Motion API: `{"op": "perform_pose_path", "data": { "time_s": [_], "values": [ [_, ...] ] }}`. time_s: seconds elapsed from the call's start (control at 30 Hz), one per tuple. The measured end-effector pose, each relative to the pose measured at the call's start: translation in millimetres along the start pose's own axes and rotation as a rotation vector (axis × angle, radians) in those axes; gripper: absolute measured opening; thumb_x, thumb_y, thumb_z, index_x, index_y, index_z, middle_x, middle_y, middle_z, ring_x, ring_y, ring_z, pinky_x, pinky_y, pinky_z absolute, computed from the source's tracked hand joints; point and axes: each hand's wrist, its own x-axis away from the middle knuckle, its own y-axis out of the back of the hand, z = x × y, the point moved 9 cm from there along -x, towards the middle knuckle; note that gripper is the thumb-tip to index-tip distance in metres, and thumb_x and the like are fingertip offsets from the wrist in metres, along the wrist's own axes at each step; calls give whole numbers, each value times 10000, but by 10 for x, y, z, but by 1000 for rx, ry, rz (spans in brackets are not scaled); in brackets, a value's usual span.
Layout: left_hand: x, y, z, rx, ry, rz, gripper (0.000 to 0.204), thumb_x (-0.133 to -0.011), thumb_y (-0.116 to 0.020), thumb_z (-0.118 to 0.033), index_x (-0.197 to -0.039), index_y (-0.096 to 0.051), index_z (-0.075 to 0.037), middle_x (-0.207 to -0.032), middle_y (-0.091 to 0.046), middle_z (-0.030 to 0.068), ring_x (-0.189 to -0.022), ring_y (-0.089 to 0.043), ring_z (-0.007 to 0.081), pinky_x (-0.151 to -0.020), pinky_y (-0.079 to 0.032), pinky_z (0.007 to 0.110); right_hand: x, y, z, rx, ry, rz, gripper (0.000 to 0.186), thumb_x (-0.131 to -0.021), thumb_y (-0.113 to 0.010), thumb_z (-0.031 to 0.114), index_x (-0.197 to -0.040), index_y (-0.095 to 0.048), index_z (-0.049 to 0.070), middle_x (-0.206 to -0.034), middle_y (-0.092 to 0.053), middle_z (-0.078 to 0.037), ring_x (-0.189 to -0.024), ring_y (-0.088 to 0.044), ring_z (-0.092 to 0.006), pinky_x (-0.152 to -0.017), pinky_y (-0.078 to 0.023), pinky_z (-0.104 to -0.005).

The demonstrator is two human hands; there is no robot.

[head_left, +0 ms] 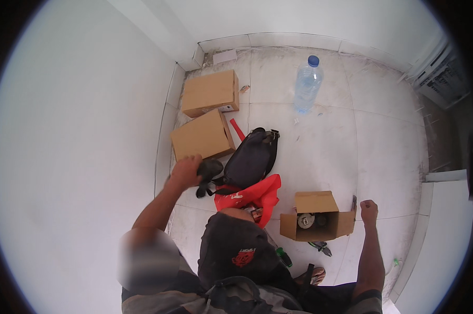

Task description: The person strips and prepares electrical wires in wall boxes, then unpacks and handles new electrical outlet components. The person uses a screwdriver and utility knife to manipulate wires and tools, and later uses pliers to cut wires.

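My left hand [185,172] is at a black object [210,170] beside the nearer closed cardboard box [202,136]. Its fingers curl downward and are partly hidden, so I cannot make out whether they grip the black object. My right hand [368,211] is closed, knuckles up, just right of an open cardboard box [320,201]. Whatever its fingers hold, if anything, is too small to name. A narrow dark piece [354,203] stands between that hand and the box flap. Inside the open box lie a round whitish fitting [306,220] and a darker round part.
A dark bag [251,157] and a red plastic bag [270,188] lie in the middle. Green-handled pliers [322,248] and a green-and-black handle [284,257] rest near my foot. Farther off are a second closed box [210,91] and a clear bottle [308,86]. White walls border the tiles.
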Motion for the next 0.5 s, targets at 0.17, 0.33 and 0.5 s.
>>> {"op": "perform_pose_path", "data": {
  "time_s": [0.17,0.33,0.5],
  "values": [
    [744,-433,-494,222,9,55,533,-766,-803,-258,-1132,-466,-64,-995,-647,215,-941,-646,454,-824,-537,521,-36,-82,-35,-1,-13,17,207,-874,-679,182,-941,-737,-6,-876,-743,-152,-832,-715,-254,-788,-554,-378],
    [958,-904,-493,583,257,-75,575,-788,-840,-429,-1075,-516,-51,-910,-671,214,-910,-683,437,-768,-528,505,-92,-121,-52,-26,10,34,200,-880,-672,174,-949,-733,-3,-882,-743,-148,-841,-716,-254,-795,-554,-379],
    [553,-613,-145,484,320,-238,389,-865,-771,-393,-887,-595,-46,-687,-640,157,-807,-694,401,-716,-535,496,-77,-21,-130,-75,-14,3,193,-884,-666,164,-938,-729,-11,-850,-737,-120,-809,-700,-214,-764,-545,-367]
  ]
}}
